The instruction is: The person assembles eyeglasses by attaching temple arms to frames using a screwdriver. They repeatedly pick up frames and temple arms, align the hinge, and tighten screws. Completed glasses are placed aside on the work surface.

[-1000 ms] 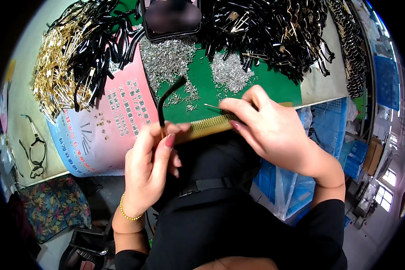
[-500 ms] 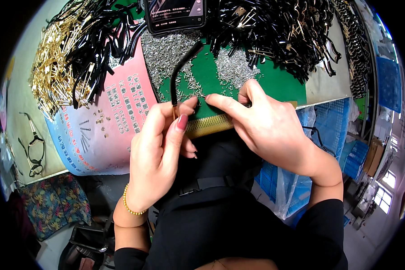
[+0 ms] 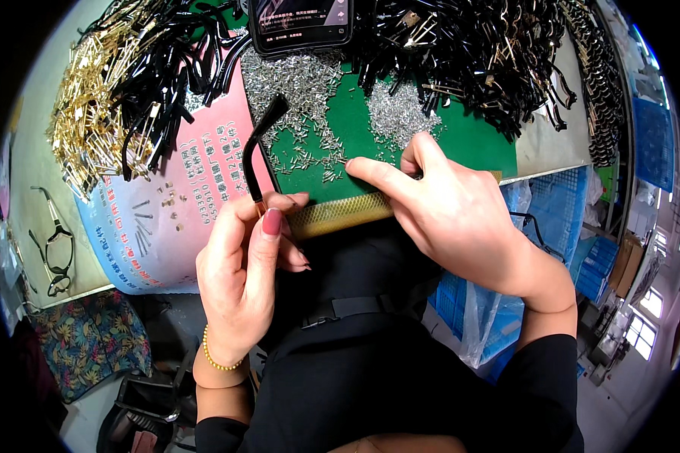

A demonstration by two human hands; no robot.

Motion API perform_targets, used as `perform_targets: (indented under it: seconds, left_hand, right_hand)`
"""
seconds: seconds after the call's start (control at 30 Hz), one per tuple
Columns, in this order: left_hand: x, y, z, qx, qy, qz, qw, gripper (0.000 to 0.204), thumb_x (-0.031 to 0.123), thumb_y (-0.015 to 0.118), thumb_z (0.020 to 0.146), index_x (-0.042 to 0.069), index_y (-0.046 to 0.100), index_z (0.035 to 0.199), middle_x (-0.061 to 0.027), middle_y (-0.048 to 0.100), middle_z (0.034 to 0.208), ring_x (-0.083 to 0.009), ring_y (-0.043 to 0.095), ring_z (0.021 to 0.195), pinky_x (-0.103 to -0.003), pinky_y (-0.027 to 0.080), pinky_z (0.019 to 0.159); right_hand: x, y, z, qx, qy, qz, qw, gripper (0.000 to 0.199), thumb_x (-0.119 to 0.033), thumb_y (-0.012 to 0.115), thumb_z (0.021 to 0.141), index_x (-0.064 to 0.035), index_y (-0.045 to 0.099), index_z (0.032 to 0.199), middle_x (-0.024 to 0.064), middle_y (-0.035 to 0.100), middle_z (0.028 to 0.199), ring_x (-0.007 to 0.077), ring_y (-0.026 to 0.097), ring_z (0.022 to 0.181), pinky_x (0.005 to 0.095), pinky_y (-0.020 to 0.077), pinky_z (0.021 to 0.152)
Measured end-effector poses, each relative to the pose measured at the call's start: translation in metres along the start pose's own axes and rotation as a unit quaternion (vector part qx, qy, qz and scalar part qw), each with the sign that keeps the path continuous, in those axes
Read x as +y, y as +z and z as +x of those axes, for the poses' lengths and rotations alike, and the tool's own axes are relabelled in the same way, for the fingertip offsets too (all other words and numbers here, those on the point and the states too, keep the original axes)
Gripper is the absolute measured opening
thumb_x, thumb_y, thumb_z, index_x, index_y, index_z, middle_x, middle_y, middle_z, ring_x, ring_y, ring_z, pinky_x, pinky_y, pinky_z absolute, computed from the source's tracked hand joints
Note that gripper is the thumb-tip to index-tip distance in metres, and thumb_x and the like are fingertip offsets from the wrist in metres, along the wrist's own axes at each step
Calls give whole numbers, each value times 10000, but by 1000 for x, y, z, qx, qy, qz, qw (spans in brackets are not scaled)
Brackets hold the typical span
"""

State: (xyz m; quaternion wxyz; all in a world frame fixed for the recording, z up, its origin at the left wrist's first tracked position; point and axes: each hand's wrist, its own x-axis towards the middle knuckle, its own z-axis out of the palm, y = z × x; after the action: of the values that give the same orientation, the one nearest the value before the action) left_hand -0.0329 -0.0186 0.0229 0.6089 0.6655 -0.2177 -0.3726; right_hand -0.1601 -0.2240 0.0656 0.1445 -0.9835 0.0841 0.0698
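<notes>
My left hand (image 3: pixel 242 272) is closed, pinching an eyeglass temple (image 3: pixel 257 155) between thumb and fingers. Its black curved tip points up, and a little brown-gold metal shows at the grip; its lower end is hidden in my hand. My right hand (image 3: pixel 453 211) is over the front of the green mat (image 3: pixel 476 132), fingers bent. One fingertip reaches left to the edge of a pile of tiny silver screw-like pieces (image 3: pixel 295 83); whatever that hand pinches is hidden. A second, finer silver pile (image 3: pixel 402 113) lies just beyond my right knuckles.
Black temples (image 3: pixel 461 60) heap at the back right, gold and black ones (image 3: pixel 91 113) at the left. A phone (image 3: pixel 298 26) stands at the back. A printed pink-blue sheet (image 3: pixel 181 241) and a glasses frame (image 3: pixel 59 249) lie left. Yellow mesh (image 3: pixel 340 215) edges the mat; blue crates (image 3: pixel 551 204) stand right.
My left hand has moved left with the temple, away from my right hand, and the temple's tip has shifted left and slightly down. My right hand has stayed almost in place.
</notes>
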Motion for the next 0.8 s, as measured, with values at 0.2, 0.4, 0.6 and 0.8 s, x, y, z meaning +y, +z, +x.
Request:
perform_targets:
  seconds: [0.2,0.4,0.6,0.8]
  left_hand:
    - [2,4,5,52,-28,27,998,204,53,542,1055,-41,643,1206,-63,730,874,-58,612,610,-206,514,570]
    - [-3,3,7,50,0,43,998,182,41,581,1031,-26,677,1171,-67,721,829,-69,614,575,-218,503,541]
    - [-6,5,8,56,36,86,994,177,46,604,1019,-17,679,1166,-81,721,808,-85,630,566,-240,504,525]
    - [-19,7,12,103,222,306,920,235,-7,688,926,-43,679,1158,-123,714,804,-183,660,575,-289,510,529]
  right_hand:
    - [-2,-2,6,-38,3,-3,999,529,-76,617,874,-214,584,1384,147,550,943,273,668,705,381,548,561]
    - [-4,-2,17,-89,-23,325,941,476,-139,503,991,-166,419,1459,153,590,984,247,669,680,352,542,549]
    - [-21,-28,34,-268,157,596,740,499,-215,452,1041,-105,308,1506,72,592,903,121,623,578,266,510,473]
    - [-15,-26,35,-278,170,653,684,474,-182,490,1041,-64,320,1467,69,574,913,121,613,574,251,468,439]
